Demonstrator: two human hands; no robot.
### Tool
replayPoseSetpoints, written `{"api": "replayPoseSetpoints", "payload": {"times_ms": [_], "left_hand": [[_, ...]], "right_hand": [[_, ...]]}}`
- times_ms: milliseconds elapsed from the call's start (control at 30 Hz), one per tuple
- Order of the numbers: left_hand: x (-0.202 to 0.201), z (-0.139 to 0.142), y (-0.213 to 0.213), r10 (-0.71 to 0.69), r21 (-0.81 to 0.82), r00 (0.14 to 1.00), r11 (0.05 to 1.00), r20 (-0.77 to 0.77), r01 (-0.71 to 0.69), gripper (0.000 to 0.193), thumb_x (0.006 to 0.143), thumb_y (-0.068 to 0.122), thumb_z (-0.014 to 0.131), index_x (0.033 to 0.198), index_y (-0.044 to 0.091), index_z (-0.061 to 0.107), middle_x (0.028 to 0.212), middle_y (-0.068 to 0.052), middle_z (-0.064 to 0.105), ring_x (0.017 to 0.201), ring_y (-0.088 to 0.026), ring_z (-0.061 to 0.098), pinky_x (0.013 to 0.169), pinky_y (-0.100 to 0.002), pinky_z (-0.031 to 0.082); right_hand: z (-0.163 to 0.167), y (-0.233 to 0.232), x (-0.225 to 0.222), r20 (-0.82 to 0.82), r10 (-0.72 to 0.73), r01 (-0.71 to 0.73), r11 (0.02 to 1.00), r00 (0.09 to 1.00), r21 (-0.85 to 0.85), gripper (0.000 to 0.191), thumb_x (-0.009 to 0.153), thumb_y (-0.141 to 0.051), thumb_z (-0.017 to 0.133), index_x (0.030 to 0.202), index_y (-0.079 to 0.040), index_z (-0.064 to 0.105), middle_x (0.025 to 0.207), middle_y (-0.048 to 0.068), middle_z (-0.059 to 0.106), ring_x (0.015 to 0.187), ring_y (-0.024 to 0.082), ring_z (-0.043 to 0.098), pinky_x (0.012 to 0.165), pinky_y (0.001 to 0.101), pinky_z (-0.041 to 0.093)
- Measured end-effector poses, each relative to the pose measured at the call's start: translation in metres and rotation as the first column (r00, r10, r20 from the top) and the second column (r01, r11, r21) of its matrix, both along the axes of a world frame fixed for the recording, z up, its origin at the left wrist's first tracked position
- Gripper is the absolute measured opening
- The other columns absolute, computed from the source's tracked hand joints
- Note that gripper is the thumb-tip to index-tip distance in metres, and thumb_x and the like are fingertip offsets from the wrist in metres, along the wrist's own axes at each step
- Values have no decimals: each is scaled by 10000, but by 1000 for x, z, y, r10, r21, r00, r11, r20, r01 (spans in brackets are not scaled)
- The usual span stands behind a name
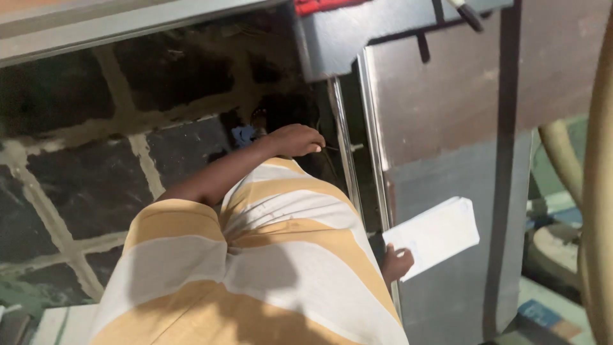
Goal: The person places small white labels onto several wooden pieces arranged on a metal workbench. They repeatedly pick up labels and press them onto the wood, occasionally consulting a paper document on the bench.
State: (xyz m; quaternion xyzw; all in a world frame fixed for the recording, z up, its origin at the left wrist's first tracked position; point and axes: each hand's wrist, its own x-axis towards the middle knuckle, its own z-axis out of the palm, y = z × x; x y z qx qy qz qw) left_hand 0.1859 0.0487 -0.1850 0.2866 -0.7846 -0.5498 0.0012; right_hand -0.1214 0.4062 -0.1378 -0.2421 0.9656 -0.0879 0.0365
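At centre frame, the left hand [295,140] reaches into the dark gap beside the grey metal cabinet [447,128], fingers curled; whether it grips anything cannot be told. Lower right, the right hand [397,263] pinches a white envelope [437,234], kept clear.

Matt grey metal machine panel [447,128], smooth and dull.
White paper sheet [437,233], flat (slightly creased); striped orange-and-white cloth shirt [287,255] looks soft; dark stone floor [83,179] rough.

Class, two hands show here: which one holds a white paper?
The right hand, low beside the grey metal panel, grips the white paper by its corner; the left hand reaches up into the dark gap and holds no paper.
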Motion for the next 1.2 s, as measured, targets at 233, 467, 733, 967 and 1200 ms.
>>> {"api": "replayPoseSetpoints", "payload": {"times_ms": [233,467,733,967,1200], "left_hand": [[55,4,-39,320,-52,923,940,-213,-337,281,1009,252,612,1180,55,716,1187,-147,716,1101,-349,667,922,-464,524],[12,19,-43,207,-78,951,970,-231,-230,264,1008,251,608,1151,67,732,1144,-132,731,1070,-327,689,917,-460,536],[-168,35,79,-298,23,920,949,-256,314,380,982,349,615,1233,71,679,1117,-176,724,1032,-356,696,886,-468,536],[-259,35,203,-484,22,875,874,-26,485,455,948,373,647,1233,19,658,1097,-221,716,1021,-387,684,874,-492,533],[-269,41,269,-185,204,983,963,14,178,647,933,324,708,1404,-30,439,1047,-163,712,968,-289,707,863,-420,543]], "right_hand": [[12,-28,10,31,-77,70,982,997,177,340,724,-329,867,813,-81,652,1063,191,634,1014,416,597,877,547,478],[9,-9,-2,-25,-26,28,995,999,95,382,700,-347,887,816,-75,645,1049,171,634,1023,413,589,874,535,467],[-1,28,-21,-62,85,-96,974,994,-207,474,725,-274,909,1052,-3,699,1214,209,644,1169,412,568,999,500,454],[7,61,-37,116,13,27,942,993,-335,297,848,-113,778,1105,8,693,1291,178,609,1231,373,557,1042,443,460],[18,93,-67,373,120,158,758,920,-632,290,898,-45,695,1186,-13,688,1236,111,628,1065,227,650,917,328,541]]}}
